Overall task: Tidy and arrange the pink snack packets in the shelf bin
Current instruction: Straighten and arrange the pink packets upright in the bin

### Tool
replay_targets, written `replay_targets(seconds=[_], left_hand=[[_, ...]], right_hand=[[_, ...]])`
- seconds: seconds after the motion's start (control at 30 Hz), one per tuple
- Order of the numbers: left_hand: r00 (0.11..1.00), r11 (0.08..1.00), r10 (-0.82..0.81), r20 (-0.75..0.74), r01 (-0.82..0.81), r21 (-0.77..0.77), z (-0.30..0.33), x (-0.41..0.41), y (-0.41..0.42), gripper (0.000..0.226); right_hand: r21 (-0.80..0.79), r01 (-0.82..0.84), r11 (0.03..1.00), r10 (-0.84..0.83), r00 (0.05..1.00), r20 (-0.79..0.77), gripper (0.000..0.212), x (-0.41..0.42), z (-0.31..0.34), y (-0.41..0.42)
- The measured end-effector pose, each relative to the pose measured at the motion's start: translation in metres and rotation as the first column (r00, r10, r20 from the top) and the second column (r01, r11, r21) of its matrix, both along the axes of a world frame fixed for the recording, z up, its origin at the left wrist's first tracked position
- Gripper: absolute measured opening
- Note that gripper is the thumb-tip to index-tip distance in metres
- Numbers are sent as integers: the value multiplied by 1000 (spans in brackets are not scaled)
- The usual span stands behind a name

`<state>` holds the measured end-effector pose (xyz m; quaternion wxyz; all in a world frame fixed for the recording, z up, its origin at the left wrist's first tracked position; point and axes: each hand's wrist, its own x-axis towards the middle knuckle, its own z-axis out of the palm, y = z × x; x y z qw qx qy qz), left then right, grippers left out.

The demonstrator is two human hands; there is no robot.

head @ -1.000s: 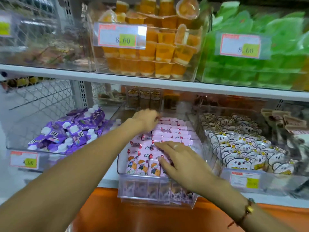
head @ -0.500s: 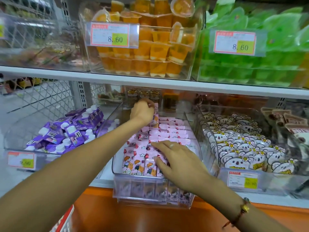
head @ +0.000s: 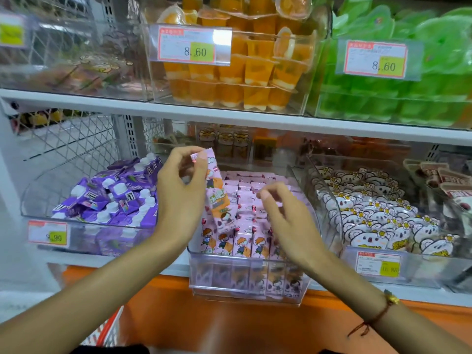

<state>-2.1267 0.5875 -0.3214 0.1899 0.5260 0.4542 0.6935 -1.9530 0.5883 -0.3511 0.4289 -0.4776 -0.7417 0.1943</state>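
Shop shelving, lower tier: clear shelf bin (head: 245,282) of pink snack packets (head: 251,221). Our left hand (head: 178,200) pinches one lifted packet (head: 217,198) by its top; right hand (head: 288,221) hovers, fingers loosely curled, empty. Step: re-slotting. Next: seat it upright in a row. Neighbouring bins crowd both sides; room above only.

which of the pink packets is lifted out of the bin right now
The pink packet pinched at its top by the left hand, hanging above the clear bin. The other packets stand in rows inside.
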Motion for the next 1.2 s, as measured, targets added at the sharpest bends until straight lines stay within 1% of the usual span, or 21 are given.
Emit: replay_targets(seconds=[0.07, 0.1, 0.13, 0.17, 0.23, 0.3, 0.37, 0.43, 0.5, 0.57, 0.63, 0.7, 0.77, 0.83, 0.9, 1.03, 1.13, 1.2], left_hand=[[999, 999, -43, 9, 43, -25, -3, 4, -9, 9], [997, 996, -76, 32, 78, -49, -3, 6, -12, 9], [992, 990, -111, 64, 116, -75, -4, 8, -15, 8], [984, 983, -144, 101, 154, -101, -4, 9, -17, 9], [968, 966, -192, 163, 216, -144, -5, 10, -19, 12], [959, 953, -227, 171, 255, -162, -6, 10, -18, 16], [954, 943, -271, 124, 289, -165, -8, 10, -16, 22], [947, 925, -321, 30, 320, -203, -11, 10, -13, 26], [930, 907, -360, -80, 328, -265, -17, 12, -11, 33], [909, 890, -392, -143, 336, -307, -23, 14, -9, 41], [894, 886, -408, -187, 338, -316, -27, 16, -8, 47], [896, 909, -372, -241, 299, -291, -30, 16, -7, 47], [900, 930, -332, -282, 263, -258, -31, 15, -6, 41], [897, 933, -336, -288, 276, -231, -31, 14, -5, 37], [895, 925, -363, -261, 310, -222, -32, 14, -3, 34], [862, 898, -426, -275, 367, -242, -36, 17, -4, 25], [863, 907, -407, -300, 343, -245, -38, 17, -4, 30], [874, 928, -359, -327, 299, -220, -36, 18, -4, 29]], right_hand=[[-136, -149, 979, 125, 978, -167, 38, -6, 6, -6], [-177, -209, 962, 174, 965, -199, 47, -8, 7, -8], [-194, -241, 951, 202, 959, -200, 50, -10, 8, -10], [-201, -248, 948, 212, 959, -186, 47, -11, 8, -10], [-212, -237, 948, 204, 965, -166, 31, -13, 8, -10], [-233, -246, 941, 196, 956, -219, 21, -12, 8, -8], [-295, -247, 923, 137, 928, -346, 19, -11, 7, -6], [-359, -257, 897, 56, 873, -485, 20, -10, 6, -4], [-369, -274, 888, 28, 833, -552, 18, -10, 5, -3], [-376, -286, 882, 13, 810, -586, 20, -10, 5, -3], [-378, -281, 882, -3, 799, -602, 24, -10, 4, -3], [-374, -281, 884, -3, 796, -605, 26, -11, 4, -3], [-366, -283, 887, 3, 794, -607, 26, -10, 3, -2], [-362, -273, 891, -3, 795, -607, 27, -8, 2, 1], [-352, -268, 897, 4, 801, -598, 27, -4, 2, 5], [-325, -351, 878, 83, 780, -621, 25, -4, 4, 3], [-294, -321, 900, 82, 789, -609, 25, -6, 3, 1], [-266, -286, 920, 56, 771, -635, 24, -7, 3, 1]])
